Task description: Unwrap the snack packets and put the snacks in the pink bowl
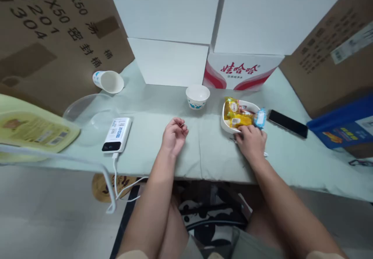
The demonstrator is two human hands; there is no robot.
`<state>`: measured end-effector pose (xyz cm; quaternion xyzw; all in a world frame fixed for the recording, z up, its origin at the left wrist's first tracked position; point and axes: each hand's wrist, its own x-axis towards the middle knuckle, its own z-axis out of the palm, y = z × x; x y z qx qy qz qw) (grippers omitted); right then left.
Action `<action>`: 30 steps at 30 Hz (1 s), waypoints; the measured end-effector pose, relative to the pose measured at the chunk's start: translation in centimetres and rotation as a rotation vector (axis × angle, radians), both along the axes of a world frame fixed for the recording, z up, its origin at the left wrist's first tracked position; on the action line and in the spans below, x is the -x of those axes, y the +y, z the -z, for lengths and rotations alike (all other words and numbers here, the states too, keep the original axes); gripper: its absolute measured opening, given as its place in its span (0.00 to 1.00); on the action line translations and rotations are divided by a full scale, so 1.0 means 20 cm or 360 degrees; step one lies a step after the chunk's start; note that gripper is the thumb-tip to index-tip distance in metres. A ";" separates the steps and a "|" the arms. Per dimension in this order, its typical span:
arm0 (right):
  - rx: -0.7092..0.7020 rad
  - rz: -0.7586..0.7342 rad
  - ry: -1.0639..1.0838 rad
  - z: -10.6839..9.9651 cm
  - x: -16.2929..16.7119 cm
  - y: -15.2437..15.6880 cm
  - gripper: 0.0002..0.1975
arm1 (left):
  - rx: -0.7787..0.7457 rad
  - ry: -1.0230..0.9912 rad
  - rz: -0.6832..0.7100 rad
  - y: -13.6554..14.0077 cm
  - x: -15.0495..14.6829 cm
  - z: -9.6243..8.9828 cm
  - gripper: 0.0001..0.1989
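Note:
My left hand (175, 135) hovers or rests at the middle of the table, fingers curled into a pinch. A thin, light bit shows at its fingertips, too small to name. At the near edge of a white dish (225, 124) is my right hand (251, 141), its fingers bent down against or beside the rim. What lies under that palm is hidden; a small white tip (265, 154) sticks out at its right. Yellow-wrapped snacks (239, 120) and a blue-and-white packet (260, 118) fill the dish. Beyond both hands stands a white paper bowl (197, 96) with blue flowers.
On the left are a white power bank (117, 134) with a cable, a clear plastic lid (87, 113), a tipped paper cup (109, 82) and a yellow bottle (37, 129). A black phone (287, 124) lies right of the dish. Cardboard and white boxes (175, 63) wall the back.

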<state>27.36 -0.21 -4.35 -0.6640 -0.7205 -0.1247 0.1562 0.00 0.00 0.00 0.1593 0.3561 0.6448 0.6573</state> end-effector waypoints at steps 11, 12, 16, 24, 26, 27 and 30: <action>-0.0020 0.0084 0.0261 -0.02 -0.21 0.01 0.05 | -0.0036 0.0477 -0.0022 0.08 -0.14 0.04 0.12; -0.0021 0.0072 0.0301 -0.02 -0.22 0.02 0.04 | -0.0035 0.0533 -0.0063 0.08 -0.13 0.05 0.13; -0.0022 0.0014 0.0459 -0.05 -0.22 0.06 0.03 | -0.0058 0.0851 -0.0215 0.10 -0.11 0.08 0.16; -0.0041 -0.0111 0.0647 -0.08 -0.26 0.04 0.02 | -0.0065 0.2223 -0.0394 0.46 -0.25 0.05 0.23; -0.0037 -0.0121 0.0685 -0.09 -0.27 0.04 0.02 | -0.0018 0.2489 -0.0324 0.56 -0.28 0.03 0.23; -0.0038 -0.0129 0.0707 -0.09 -0.28 0.04 0.03 | -0.0022 0.2559 -0.0292 0.60 -0.30 0.02 0.20; -0.0079 -0.0137 0.0776 -0.12 -0.29 0.04 0.05 | -0.0140 0.2566 -0.0272 0.65 -0.32 -0.01 0.10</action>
